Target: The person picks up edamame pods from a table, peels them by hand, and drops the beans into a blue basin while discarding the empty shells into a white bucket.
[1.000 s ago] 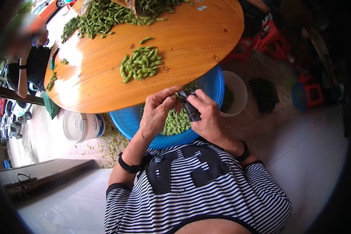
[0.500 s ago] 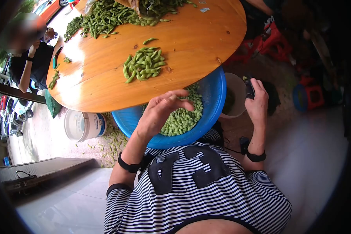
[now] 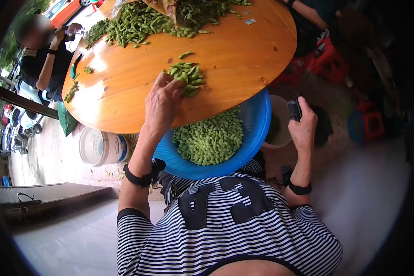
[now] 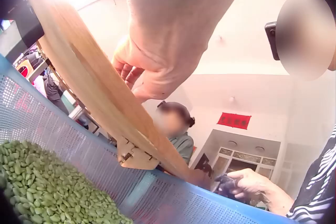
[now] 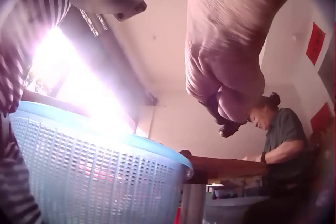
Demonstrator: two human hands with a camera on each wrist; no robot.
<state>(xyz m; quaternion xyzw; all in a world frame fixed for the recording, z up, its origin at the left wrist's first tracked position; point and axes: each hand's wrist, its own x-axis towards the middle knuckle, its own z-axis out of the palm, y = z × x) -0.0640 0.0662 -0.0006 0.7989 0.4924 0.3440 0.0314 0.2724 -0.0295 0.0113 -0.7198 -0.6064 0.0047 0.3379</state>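
Observation:
My left hand (image 3: 161,103) reaches over the table edge, its fingertips at the left side of a small pile of green soybean pods (image 3: 192,76). Whether it pinches a pod I cannot tell, as the hand covers that side. Off to the right, my right hand (image 3: 304,123) grips a small black tool (image 3: 294,110), seen beside the bucket from above; its far end is dark and indistinct. Below the table edge, a blue plastic basket (image 3: 261,131) holds many shelled green beans (image 3: 209,138). The left wrist view also shows the beans (image 4: 47,187) inside the mesh wall.
A large heap of pods (image 3: 147,23) lies at the back of the wooden table (image 3: 234,69). White buckets stand on the floor, one at left (image 3: 94,149) and one at right (image 3: 284,131). Another person (image 3: 37,62) sits at the far left; red stools (image 3: 329,60) are at right.
Both hands were together above the basket. They parted: the right hand moved right with the black tool, and the left hand went forward to the small pod pile.

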